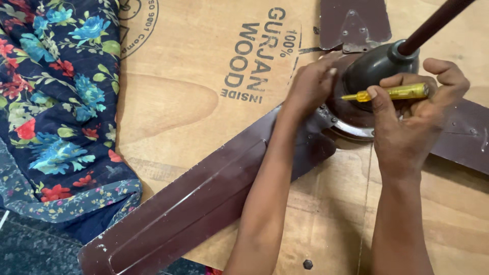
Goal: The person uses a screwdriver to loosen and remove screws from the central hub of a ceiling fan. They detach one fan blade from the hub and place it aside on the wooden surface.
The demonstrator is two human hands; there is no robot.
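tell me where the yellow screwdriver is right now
In the head view, the yellow screwdriver is at the upper right, held level in the right hand, its tip pointing left at the dark canopy cup of the ceiling fan, beside the left hand.

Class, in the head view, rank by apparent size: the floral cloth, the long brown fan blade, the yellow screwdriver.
1. Floral blue-and-red cloth and long brown metal fan blade: alike, unranked.
2. Yellow-handled screwdriver, smallest.

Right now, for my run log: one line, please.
right hand: holds yellow screwdriver | left hand: on fan hub | brown blade on plywood
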